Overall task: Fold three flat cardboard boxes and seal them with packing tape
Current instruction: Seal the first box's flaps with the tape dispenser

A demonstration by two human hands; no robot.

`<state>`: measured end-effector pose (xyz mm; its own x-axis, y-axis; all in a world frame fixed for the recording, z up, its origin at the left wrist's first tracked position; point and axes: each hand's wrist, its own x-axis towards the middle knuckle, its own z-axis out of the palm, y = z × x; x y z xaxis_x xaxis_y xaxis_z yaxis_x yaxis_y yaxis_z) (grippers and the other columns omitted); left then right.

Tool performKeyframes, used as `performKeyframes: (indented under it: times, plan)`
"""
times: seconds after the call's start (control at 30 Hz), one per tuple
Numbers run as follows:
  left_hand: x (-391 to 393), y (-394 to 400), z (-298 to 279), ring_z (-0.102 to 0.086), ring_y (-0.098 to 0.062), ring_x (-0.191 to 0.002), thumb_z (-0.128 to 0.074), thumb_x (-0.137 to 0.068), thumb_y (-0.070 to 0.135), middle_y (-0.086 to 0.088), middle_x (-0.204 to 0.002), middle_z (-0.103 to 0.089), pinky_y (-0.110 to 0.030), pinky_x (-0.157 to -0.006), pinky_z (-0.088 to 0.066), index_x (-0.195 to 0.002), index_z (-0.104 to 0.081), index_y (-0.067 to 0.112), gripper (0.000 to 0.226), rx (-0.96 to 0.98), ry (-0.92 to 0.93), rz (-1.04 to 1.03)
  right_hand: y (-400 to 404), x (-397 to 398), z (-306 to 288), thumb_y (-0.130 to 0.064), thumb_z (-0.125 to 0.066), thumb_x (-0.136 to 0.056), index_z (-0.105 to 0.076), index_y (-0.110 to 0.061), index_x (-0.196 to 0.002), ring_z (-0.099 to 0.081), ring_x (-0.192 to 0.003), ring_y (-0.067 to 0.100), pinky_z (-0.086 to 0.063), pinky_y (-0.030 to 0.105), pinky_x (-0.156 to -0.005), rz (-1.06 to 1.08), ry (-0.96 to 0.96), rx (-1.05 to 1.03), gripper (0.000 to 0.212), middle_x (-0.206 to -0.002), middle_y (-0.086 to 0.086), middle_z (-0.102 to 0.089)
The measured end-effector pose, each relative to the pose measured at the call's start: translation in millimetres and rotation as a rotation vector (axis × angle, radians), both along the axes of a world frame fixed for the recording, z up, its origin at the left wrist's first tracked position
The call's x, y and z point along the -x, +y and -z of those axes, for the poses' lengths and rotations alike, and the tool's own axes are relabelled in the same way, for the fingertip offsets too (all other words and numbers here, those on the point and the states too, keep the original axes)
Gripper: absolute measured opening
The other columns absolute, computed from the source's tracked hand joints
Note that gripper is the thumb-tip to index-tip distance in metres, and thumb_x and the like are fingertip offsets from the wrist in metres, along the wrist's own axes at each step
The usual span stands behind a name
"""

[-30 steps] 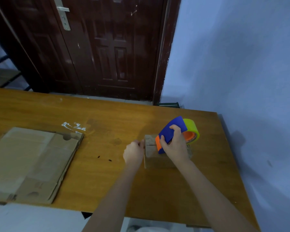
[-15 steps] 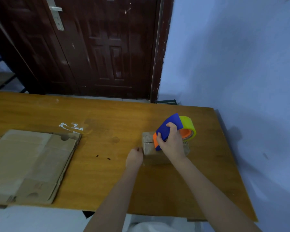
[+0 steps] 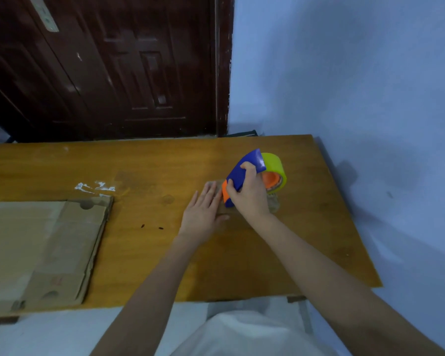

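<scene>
A small folded cardboard box (image 3: pixel 273 203) sits on the wooden table (image 3: pixel 144 170), mostly hidden under my two hands. My right hand (image 3: pixel 249 194) grips a tape dispenser (image 3: pixel 244 173) with a blue and orange body and a yellow-green roll, held down on the box top. My left hand (image 3: pixel 203 213) lies flat with straight fingers pressing on the box's left part. A stack of flat cardboard boxes (image 3: pixel 41 250) lies at the table's left front.
White scraps (image 3: pixel 95 187) and two small dark specks (image 3: pixel 152 227) lie on the table. A dark wooden door (image 3: pixel 108 68) stands behind the table, a blue wall (image 3: pixel 357 86) to the right. The table's right edge is close to the box.
My left hand went from a curled grip at the box's left edge to lying flat on its top. The dispenser shifted slightly right along the box. The camera tilted down.
</scene>
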<state>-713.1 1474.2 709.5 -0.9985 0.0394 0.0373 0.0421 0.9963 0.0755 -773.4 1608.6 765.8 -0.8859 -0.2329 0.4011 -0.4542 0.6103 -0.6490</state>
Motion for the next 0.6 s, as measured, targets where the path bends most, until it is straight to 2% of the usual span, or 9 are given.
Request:
performKeyframes:
  times: [0.17, 0.3, 0.4, 0.47, 0.6]
  plan:
    - [-9.1, -27.5, -8.9, 0.007, -0.016, -0.146, -0.029, -0.093, 0.061, -0.002, -0.159, 0.004, -0.038, -0.118, 0.001, -0.151, 0.001, 0.018, 0.078, 0.118, -0.054, 0.082, -10.2, -13.7, 3.0, -0.021, -0.066, -0.086, -0.045, -0.003, -0.122, -0.058, -0.086, 0.025, -0.052, 0.035, -0.069, 0.007, -0.011, 0.021, 0.046, -0.101, 0.015, -0.059]
    - [-17.9, -27.1, -16.3, 0.005, -0.018, -0.146, -0.034, -0.096, 0.054, -0.006, -0.159, 0.001, -0.036, -0.117, 0.004, -0.151, 0.001, 0.014, 0.077, 0.139, -0.058, 0.035, -21.1, -23.4, 5.9, -0.021, -0.065, -0.086, -0.046, -0.002, -0.121, -0.059, -0.081, 0.024, -0.053, 0.034, -0.065, 0.014, -0.026, 0.041, 0.044, -0.098, 0.015, -0.059]
    - [-20.1, -12.5, -16.1, 0.005, -0.021, -0.146, -0.040, -0.095, 0.050, -0.012, -0.159, 0.000, -0.031, -0.115, 0.007, -0.150, 0.000, 0.005, 0.081, 0.035, -0.061, -0.006, -19.9, -21.6, 8.0, -0.019, -0.066, -0.085, -0.044, -0.004, -0.118, -0.056, -0.074, 0.014, -0.045, 0.017, -0.059, 0.015, -0.043, 0.100, 0.043, -0.091, 0.000, -0.053]
    - [-22.4, -0.9, -12.7, 0.008, -0.023, -0.146, -0.043, -0.092, 0.056, -0.012, -0.158, 0.004, -0.032, -0.117, 0.004, -0.150, 0.002, 0.003, 0.090, -0.074, -0.050, -0.067, -16.4, -19.3, 10.8, -0.019, -0.067, -0.085, -0.041, -0.008, -0.119, -0.052, -0.071, 0.005, -0.042, 0.010, -0.056, 0.046, -0.089, 0.178, 0.044, -0.086, -0.013, -0.044]
    - [-23.4, 12.6, -4.6, 0.005, -0.022, -0.146, -0.036, -0.089, 0.066, -0.012, -0.159, -0.001, -0.033, -0.117, -0.001, -0.150, -0.003, 0.004, 0.093, -0.045, 0.003, -0.185, -12.4, -18.9, 16.8, -0.019, -0.069, -0.084, -0.038, -0.010, -0.121, -0.051, -0.080, -0.012, -0.040, 0.001, -0.063, 0.095, -0.152, 0.287, 0.049, -0.095, -0.025, -0.036]
